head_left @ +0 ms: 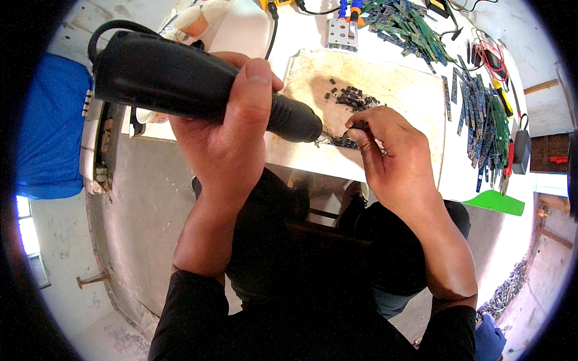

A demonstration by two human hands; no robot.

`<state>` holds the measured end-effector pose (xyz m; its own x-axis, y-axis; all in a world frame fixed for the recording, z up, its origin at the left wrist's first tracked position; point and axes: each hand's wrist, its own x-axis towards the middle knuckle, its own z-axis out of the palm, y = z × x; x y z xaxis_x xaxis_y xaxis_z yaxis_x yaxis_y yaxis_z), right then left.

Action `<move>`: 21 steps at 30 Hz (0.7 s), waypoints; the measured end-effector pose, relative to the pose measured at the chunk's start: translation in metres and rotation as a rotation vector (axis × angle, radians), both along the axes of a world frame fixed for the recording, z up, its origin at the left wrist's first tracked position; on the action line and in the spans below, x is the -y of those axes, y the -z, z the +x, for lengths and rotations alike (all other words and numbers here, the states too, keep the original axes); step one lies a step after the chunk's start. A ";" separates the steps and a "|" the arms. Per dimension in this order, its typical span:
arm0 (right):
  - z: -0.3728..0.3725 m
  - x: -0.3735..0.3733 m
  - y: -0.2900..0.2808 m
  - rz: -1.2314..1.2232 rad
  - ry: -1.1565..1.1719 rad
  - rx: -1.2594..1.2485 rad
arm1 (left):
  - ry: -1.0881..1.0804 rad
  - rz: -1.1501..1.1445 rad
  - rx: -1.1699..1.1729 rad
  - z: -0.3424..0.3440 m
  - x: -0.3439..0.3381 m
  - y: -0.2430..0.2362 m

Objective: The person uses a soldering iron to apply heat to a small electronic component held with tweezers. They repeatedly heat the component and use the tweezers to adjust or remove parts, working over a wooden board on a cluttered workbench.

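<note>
— At the worktop (421,90), midday light: what have your hands got?

— My left hand (226,129) is wrapped fully around a black hot-air tool (180,81), thumb laid along the top. Its long axis runs from upper left to lower right, and the dark nozzle (298,123) points at a small circuit strip (340,142) lying at the near edge of the pale board (391,84).

— And the other hand?

— My right hand (391,153) is pinched shut on a thin dark tool (356,126), tweezers as far as I can tell; the tips are hidden behind my fingers. It comes at the strip from the right, the nozzle from the left, so the strip sits between the two, just in front of both.

— Which is nearer?

— The right-hand fingertips are practically on it; the nozzle stops just beside it, not touching that I can see.

— What's around?

— A little heap of black components (352,96) just beyond the strip, and green circuit boards (487,120) piled well off to the right.
</note>
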<state>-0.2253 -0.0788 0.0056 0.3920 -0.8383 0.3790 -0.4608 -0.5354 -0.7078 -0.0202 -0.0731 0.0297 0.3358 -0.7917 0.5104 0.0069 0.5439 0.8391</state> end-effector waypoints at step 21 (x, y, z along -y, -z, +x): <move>-0.001 0.000 -0.003 0.052 -0.008 0.001 | -0.012 0.022 0.033 -0.002 -0.001 -0.002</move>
